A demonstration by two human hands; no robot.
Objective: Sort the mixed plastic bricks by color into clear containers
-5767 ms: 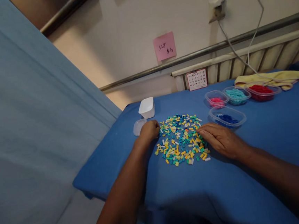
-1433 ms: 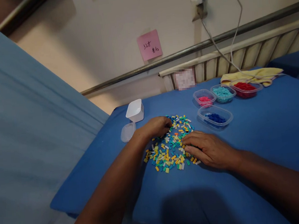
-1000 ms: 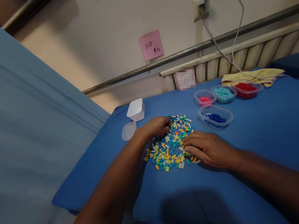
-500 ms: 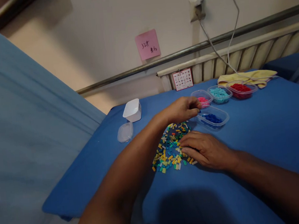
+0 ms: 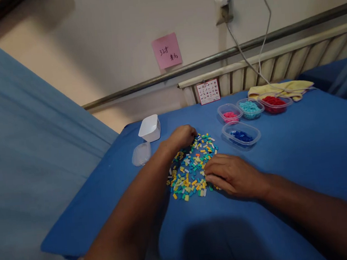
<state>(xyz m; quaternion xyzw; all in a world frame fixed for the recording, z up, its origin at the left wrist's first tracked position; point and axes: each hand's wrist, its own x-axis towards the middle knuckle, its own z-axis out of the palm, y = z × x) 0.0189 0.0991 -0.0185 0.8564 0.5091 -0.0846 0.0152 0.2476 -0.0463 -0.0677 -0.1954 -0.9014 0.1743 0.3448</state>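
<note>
Returning from the clear tub (image 5: pixel 254 133) right of centre, the left hand (image 5: pixel 182 137) meets the mid-frame pieces (image 5: pixel 186 180), picking seemingly resumed, though its pinch and the right hand's (image 5: pixel 230 174) can't be told.

Forward, downward view from head height

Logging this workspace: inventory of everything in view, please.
Cover: one, blue, foreground
Loose pieces: many, mixed, mid-cover
Tubs: four, clear, right of loose pieces
Tub pieces: many; pink, turquoise, red, blue; inside
Box: one, white, far left
Lid: one, translucent, before box
Cloth: one, yellow, behind tubs
Note: one, pink, wall
Pipe: one, grey, wall
Panel: one, cream, below pipe
Card: one, white, below pipe
Cable: one, white, outlet
Curtain: one, blue, left
Left hand: one, pieces' far edge
Right hand: one, pieces' right edge
</note>
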